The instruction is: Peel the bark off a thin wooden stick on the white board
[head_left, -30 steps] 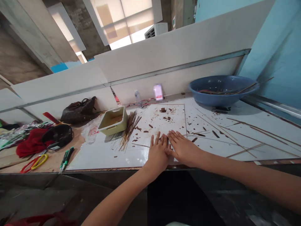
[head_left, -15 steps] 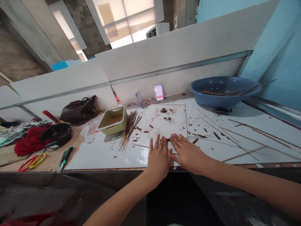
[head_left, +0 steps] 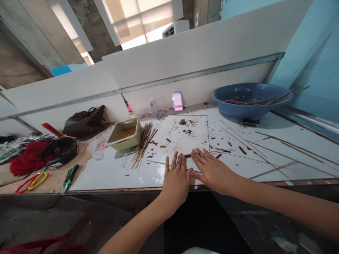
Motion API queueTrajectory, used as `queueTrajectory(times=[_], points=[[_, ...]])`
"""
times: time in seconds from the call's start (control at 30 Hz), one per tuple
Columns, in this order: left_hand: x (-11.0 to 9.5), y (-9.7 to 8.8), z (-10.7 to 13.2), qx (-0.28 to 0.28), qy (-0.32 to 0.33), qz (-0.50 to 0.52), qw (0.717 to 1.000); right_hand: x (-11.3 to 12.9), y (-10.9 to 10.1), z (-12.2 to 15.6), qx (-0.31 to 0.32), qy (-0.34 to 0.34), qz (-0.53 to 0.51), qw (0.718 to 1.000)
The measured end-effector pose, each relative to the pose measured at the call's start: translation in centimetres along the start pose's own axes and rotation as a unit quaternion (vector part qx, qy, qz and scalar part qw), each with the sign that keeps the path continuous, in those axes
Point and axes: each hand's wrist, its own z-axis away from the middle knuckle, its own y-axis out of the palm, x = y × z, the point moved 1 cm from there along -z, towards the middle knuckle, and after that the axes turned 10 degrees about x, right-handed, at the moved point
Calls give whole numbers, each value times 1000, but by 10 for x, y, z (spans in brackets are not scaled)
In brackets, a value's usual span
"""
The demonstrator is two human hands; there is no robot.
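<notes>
My left hand lies flat at the front of the white board, fingers stretched forward. Beside it my right hand is also flat, its thumb close to the left thumb. Under the fingertips of both hands runs a thin brown roll, clay-like; only its middle shows between them. Farther back on the board sits a brown lump with crumbs around it. Small dark brown pieces are scattered to the right, and thin sticks lie beyond them.
A bundle of thin sticks lies beside a yellow-green tub. At the back right stands a blue basin with sticks in it. Scissors, cutters and a dark bag are at the left. A bottle stands behind.
Both hands stay flat and have shifted slightly forward on the board, and more of the brown roll shows between the fingers. The whole view has moved a little.
</notes>
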Motion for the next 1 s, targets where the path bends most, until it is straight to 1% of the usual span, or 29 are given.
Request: queueTrajectory(times=[0.03, 0.13, 0.2, 0.27, 0.33, 0.43, 0.5, 0.57, 0.63, 0.67, 0.73, 0.8, 0.87, 1.0], points=[[1, -1, -3, 0, -4, 1, 1000, -2, -1, -3, 4, 5, 0, 1000], [7, -4, -24, 16, -34, 17, 999, -12, -7, -23, 22, 18, -1, 1000], [10, -6, -31, 24, -42, 25, 999, -17, -11, -29, 26, 17, 0, 1000], [9, -7, -25, 18, -32, 22, 999, -17, -11, -23, 22, 6, 1, 1000], [5, -8, -10, 7, -16, 14, 1000, -12, -10, -8, 16, -12, 2, 1000], [-6, -8, 11, 3, -19, 1, 1000, 0, -7, 14, 6, -19, -2, 1000], [-13, -8, 13, 7, -16, -1, 1000, 8, -7, 18, 1, -11, -15, 1000], [-18, -7, 5, 22, 8, 4, 1000, 13, -9, 11, 7, -4, -36, 999], [-19, -6, -10, 48, 26, 16, 998, 15, -12, -5, 38, 10, -62, 997], [-19, -5, -19, 61, 24, 23, 998, 15, -14, -15, 61, 20, -73, 995], [-16, -4, -34, 83, 0, 37, 996, 12, -18, -32, 99, 42, -86, 991], [-14, -5, -43, 87, -27, 48, 995, 9, -20, -43, 112, 53, -89, 988], [-14, -6, -41, 76, -39, 51, 995, 9, -19, -42, 106, 53, -84, 989], [-21, -6, -13, 48, -23, 10, 999, 17, -9, -15, 75, 31, -64, 995]])
